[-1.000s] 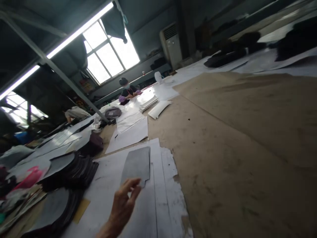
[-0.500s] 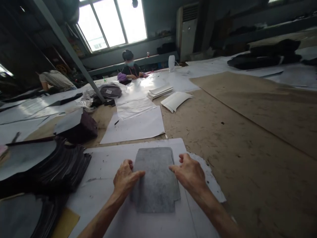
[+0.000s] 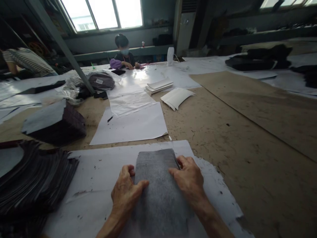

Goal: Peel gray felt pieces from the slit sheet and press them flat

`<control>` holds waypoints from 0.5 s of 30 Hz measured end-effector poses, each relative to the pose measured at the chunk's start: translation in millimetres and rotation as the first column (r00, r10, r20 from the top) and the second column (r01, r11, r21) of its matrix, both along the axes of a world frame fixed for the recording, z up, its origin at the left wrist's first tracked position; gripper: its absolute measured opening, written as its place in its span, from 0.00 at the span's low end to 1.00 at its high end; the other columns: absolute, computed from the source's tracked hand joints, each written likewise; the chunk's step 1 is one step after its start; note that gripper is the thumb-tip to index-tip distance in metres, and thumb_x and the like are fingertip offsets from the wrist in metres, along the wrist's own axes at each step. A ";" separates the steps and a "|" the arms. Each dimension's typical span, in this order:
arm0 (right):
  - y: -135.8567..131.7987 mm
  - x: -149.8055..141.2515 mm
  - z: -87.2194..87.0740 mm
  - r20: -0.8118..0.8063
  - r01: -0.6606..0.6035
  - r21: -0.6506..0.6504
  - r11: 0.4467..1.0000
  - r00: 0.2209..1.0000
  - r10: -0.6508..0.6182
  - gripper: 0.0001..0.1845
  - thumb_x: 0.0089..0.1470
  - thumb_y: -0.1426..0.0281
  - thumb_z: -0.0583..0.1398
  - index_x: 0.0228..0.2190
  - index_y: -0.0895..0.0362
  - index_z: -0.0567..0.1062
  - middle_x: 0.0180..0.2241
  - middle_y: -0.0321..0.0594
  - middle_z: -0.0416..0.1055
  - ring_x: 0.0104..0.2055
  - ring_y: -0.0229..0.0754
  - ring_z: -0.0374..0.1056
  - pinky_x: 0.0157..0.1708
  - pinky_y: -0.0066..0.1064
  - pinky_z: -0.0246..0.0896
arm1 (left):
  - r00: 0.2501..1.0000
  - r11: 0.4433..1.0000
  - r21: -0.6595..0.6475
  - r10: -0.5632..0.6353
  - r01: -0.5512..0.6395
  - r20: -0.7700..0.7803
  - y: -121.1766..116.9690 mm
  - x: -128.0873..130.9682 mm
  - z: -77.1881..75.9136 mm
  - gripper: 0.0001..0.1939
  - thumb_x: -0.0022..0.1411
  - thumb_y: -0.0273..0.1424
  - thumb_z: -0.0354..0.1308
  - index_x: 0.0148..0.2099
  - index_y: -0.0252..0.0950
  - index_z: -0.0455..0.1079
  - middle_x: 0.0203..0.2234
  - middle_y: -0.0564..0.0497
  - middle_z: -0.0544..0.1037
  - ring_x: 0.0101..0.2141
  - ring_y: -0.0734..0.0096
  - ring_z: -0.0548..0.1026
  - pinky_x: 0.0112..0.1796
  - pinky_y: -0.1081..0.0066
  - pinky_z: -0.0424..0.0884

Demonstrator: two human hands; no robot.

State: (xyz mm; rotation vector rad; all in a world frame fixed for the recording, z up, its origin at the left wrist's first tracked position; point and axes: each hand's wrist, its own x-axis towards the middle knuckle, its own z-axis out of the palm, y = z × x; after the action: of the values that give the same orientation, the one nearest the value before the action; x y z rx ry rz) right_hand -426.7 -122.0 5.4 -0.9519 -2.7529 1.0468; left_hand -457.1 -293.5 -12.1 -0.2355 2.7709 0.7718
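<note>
The grey stack (image 3: pixel 159 193) is lying over white paper (image 3: pixel 85 178), between the left hand (image 3: pixel 126 192) and right hand (image 3: pixel 190 178), whose fingers are holding its opposite sides, thumbs resting on top.

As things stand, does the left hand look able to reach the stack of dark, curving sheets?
Probably yes: only flat, speckled white paper lies between the left hand and the stack of dark, curving sheets. The hand holds a grey rectangular piece, so it would likely need to let go.
</note>
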 end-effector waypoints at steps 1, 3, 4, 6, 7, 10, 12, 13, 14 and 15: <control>-4.3 3.3 -2.1 -0.060 -0.024 -0.005 1.000 0.998 0.023 0.09 0.42 0.70 0.55 0.29 0.53 0.72 0.39 0.44 0.71 0.45 0.51 0.65 0.42 0.38 0.58 | 1.000 1.000 -0.005 0.004 -0.004 -0.013 -0.5 -0.2 -1.8 0.27 0.43 0.39 0.59 0.47 0.39 0.58 0.41 0.50 0.71 0.38 0.61 0.71 0.36 0.66 0.65; -11.1 12.7 -5.3 -0.168 -0.093 -0.050 0.994 0.982 0.083 0.09 0.46 0.70 0.53 0.30 0.52 0.72 0.38 0.41 0.71 0.46 0.47 0.64 0.46 0.35 0.56 | 0.998 1.000 0.015 0.028 -0.027 -0.051 -3.0 -1.3 -4.8 0.31 0.42 0.39 0.60 0.49 0.39 0.58 0.44 0.48 0.70 0.39 0.60 0.71 0.37 0.65 0.66; -12.6 18.4 -5.9 -0.199 -0.125 -0.076 0.989 0.974 0.108 0.09 0.47 0.69 0.52 0.29 0.52 0.72 0.35 0.39 0.72 0.42 0.45 0.66 0.44 0.33 0.57 | 0.996 0.997 0.065 0.049 -0.045 -0.074 -5.1 -1.8 -5.1 0.33 0.41 0.39 0.62 0.50 0.39 0.58 0.45 0.47 0.69 0.40 0.59 0.71 0.37 0.64 0.66; -10.5 30.5 -4.5 -0.254 -0.144 -0.209 0.967 0.963 0.089 0.08 0.49 0.65 0.54 0.29 0.52 0.72 0.28 0.36 0.72 0.33 0.42 0.68 0.36 0.31 0.62 | 0.995 0.957 0.287 0.059 -0.035 -0.075 -10.0 -2.0 -1.7 0.37 0.38 0.40 0.64 0.52 0.37 0.59 0.46 0.46 0.69 0.40 0.57 0.71 0.37 0.63 0.68; -7.1 36.2 -2.3 -0.289 -0.139 -0.338 0.931 0.957 0.038 0.08 0.48 0.63 0.56 0.29 0.52 0.72 0.27 0.35 0.72 0.30 0.42 0.68 0.33 0.30 0.62 | 0.999 0.896 0.445 0.032 -0.011 -0.041 -12.2 -0.9 2.2 0.36 0.38 0.40 0.65 0.51 0.37 0.61 0.45 0.45 0.71 0.41 0.57 0.71 0.38 0.63 0.69; 8.0 49.5 8.6 -0.313 -0.153 -0.808 0.569 0.930 -0.194 0.14 0.39 0.63 0.64 0.31 0.53 0.72 0.28 0.34 0.73 0.30 0.42 0.69 0.32 0.32 0.64 | 0.977 0.569 0.822 -0.162 -0.020 0.136 -13.4 9.4 17.6 0.23 0.40 0.36 0.65 0.42 0.35 0.70 0.37 0.46 0.77 0.40 0.56 0.74 0.40 0.63 0.70; 16.4 55.5 15.6 -0.226 -0.144 -0.943 0.301 0.940 -0.257 0.18 0.37 0.65 0.66 0.35 0.52 0.71 0.31 0.36 0.74 0.32 0.44 0.70 0.35 0.36 0.65 | 0.939 0.425 0.891 -0.213 -0.160 0.270 -8.1 21.5 25.6 0.16 0.41 0.34 0.65 0.36 0.34 0.74 0.31 0.47 0.79 0.36 0.56 0.76 0.37 0.63 0.72; 18.4 58.4 17.5 -0.176 -0.110 -0.960 0.258 0.953 -0.245 0.19 0.38 0.65 0.65 0.36 0.52 0.71 0.33 0.37 0.75 0.32 0.45 0.71 0.35 0.37 0.65 | 0.919 0.399 0.886 -0.203 -0.238 0.339 -4.0 28.3 27.7 0.15 0.42 0.35 0.65 0.34 0.34 0.74 0.28 0.47 0.79 0.32 0.57 0.76 0.35 0.63 0.72; 18.3 61.6 17.6 -0.136 -0.071 -0.956 0.285 0.967 -0.216 0.19 0.40 0.63 0.64 0.38 0.52 0.71 0.33 0.39 0.75 0.33 0.46 0.71 0.35 0.39 0.66 | 0.901 0.390 0.870 -0.179 -0.303 0.394 0.7 34.9 28.4 0.15 0.42 0.36 0.66 0.32 0.33 0.75 0.26 0.47 0.79 0.28 0.58 0.76 0.32 0.64 0.73; 15.8 65.4 16.0 -0.110 -0.026 -0.921 0.389 0.975 -0.193 0.19 0.42 0.62 0.63 0.38 0.53 0.71 0.33 0.40 0.75 0.34 0.47 0.71 0.35 0.40 0.66 | 0.892 0.402 0.848 -0.139 -0.345 0.430 5.5 40.9 27.8 0.15 0.42 0.38 0.66 0.31 0.33 0.75 0.24 0.48 0.79 0.26 0.60 0.76 0.30 0.64 0.73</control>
State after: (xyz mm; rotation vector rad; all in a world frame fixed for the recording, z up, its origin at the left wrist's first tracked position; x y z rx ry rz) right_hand -361.4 -106.2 21.3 -0.8996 -1.7196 2.5818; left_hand -416.2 -288.0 15.7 -0.3020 1.5362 1.8751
